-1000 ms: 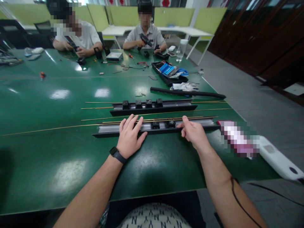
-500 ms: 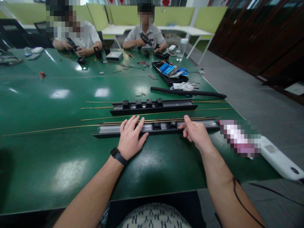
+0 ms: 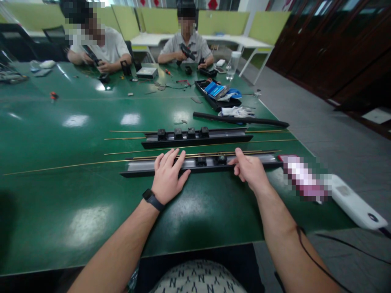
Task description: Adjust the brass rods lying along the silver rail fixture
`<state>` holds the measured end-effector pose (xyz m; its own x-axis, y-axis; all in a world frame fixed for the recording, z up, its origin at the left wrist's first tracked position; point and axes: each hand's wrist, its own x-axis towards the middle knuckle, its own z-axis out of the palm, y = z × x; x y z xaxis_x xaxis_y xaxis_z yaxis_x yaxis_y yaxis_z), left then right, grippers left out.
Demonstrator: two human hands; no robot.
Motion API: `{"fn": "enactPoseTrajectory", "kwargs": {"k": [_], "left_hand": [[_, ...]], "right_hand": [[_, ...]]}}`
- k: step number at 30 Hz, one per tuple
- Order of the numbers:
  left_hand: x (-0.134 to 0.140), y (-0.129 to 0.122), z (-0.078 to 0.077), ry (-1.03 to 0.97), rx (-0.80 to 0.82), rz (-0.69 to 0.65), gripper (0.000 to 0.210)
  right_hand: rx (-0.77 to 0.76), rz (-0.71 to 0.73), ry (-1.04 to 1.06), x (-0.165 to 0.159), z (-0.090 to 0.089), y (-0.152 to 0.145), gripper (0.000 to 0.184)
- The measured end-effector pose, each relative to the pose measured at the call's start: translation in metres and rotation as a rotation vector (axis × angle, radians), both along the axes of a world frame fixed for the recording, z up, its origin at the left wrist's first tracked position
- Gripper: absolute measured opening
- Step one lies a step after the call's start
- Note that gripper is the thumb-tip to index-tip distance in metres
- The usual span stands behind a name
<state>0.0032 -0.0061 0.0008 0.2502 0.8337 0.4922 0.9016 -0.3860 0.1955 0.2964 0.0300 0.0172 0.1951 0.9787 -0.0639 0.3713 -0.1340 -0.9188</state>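
My left hand (image 3: 168, 176) lies open with spread fingers across the near black channel (image 3: 140, 167), its fingertips reaching thin brass-coloured rods (image 3: 189, 155) along the far side. Two small black blocks (image 3: 201, 159) sit in this channel between my hands. Toward the channel's right end is my right hand (image 3: 249, 167). Its thumb is raised over the rods, apart from the index finger, which points at the right-hand black block (image 3: 221, 158); the other fingers are curled. No held object shows in it. Whether that index fingertip touches the block is unclear.
Behind lies a second black channel (image 3: 195, 140) with several black blocks, and loose rods. Farther back are a black strip (image 3: 241, 119), gloves (image 3: 236, 111) and a black tray (image 3: 210, 100). A white device (image 3: 356, 203) lies right. Two people work across the green table (image 3: 100, 228).
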Motion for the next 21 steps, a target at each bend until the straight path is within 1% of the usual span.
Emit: {"fn": "enactPoseTrajectory", "kwargs": {"k": [6,15,21], "left_hand": [[-0.0003,0.0007,0.0006,-0.008,-0.001,-0.003,0.057],[0.0,-0.0013,0.005,-0.01,-0.015,-0.001,0.054],[-0.0001,-0.0017,0.0058,-0.007,-0.028,0.005,0.054]], "right_hand": [[0.009,0.011,0.006,0.0014,-0.0033,0.0013,0.07],[-0.05,0.027,-0.031,0.0015,0.0052,-0.0006,0.071],[-0.06,-0.005,0.023,0.0006,0.0018,0.0005,0.07]]}}
